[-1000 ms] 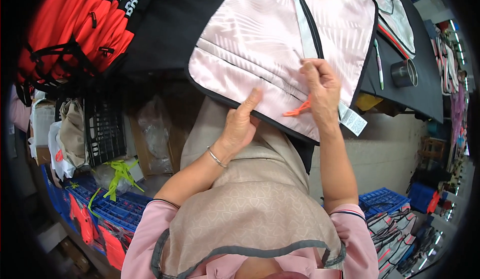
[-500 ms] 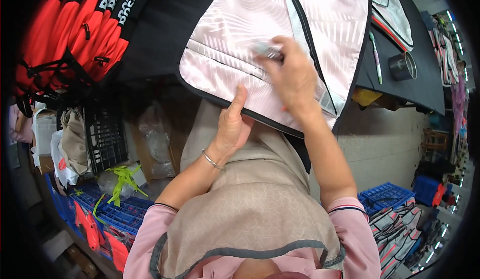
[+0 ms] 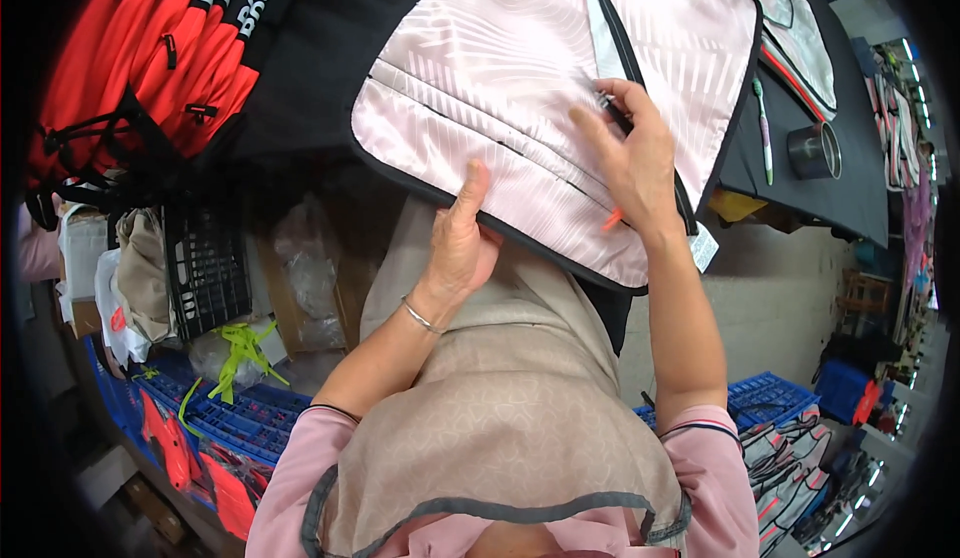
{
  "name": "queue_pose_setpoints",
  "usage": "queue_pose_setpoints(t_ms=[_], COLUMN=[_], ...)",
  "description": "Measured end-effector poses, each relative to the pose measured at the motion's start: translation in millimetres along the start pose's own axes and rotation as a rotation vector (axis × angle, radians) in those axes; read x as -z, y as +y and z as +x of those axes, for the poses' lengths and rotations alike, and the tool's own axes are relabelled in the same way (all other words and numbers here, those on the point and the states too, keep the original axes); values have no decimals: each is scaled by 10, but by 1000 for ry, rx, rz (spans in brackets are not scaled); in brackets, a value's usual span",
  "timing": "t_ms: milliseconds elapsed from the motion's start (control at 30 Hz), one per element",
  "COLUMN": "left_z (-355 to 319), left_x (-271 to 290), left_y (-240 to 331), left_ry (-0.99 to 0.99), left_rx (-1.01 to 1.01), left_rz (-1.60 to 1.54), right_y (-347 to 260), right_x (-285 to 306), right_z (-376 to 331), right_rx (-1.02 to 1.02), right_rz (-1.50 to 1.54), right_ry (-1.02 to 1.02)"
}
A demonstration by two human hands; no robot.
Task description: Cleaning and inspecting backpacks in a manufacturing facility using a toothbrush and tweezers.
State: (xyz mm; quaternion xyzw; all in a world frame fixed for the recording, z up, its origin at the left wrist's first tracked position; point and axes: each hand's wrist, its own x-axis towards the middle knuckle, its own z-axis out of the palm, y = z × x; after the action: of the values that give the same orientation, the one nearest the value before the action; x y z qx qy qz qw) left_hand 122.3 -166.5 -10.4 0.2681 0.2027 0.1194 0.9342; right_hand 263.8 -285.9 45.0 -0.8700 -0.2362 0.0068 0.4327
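A shiny pale-pink patterned fabric panel [image 3: 500, 48] with black bound edges lies over the dark table's front and my lap. A slit-like seam crosses its lower part, and a black-edged strip runs down its right side. My left hand [image 3: 463, 233] grips the panel's lower left edge, thumb on top and fingers underneath. Above the panel, my right hand [image 3: 642, 163] is closed around a small dark tool [image 3: 616, 114] with a blurred metal tip; its exact kind is unclear. Something orange [image 3: 612, 220] shows beneath that hand. A white tag [image 3: 704, 248] sticks out beside my right wrist.
On the dark table [image 3: 290, 98], red bags [image 3: 130, 78] with black straps stand at the left. A green-and-white toothbrush [image 3: 764, 133], a metal cup [image 3: 814, 152] and another pale piece [image 3: 795, 28] are at the right. Crates [image 3: 208, 263] flank me below.
My right hand has moved right across the panel with the tool. The panel has shifted slightly, and the white tag now hangs out past its edge. My left hand keeps its grip.
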Motion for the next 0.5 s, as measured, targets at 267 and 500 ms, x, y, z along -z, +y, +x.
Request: queue_pose_setpoints(t_ms=[267, 500], left_z=[37, 18], left_x=[62, 47], left_y=[-39, -41], left_ry=[-19, -10], left_rx=[32, 36], left_rz=[-32, -29], right_y=[-152, -136], right_x=[-148, -175], right_z=[-361, -309], right_rx=[382, 475], right_rz=[-162, -186], right_ry=[17, 54])
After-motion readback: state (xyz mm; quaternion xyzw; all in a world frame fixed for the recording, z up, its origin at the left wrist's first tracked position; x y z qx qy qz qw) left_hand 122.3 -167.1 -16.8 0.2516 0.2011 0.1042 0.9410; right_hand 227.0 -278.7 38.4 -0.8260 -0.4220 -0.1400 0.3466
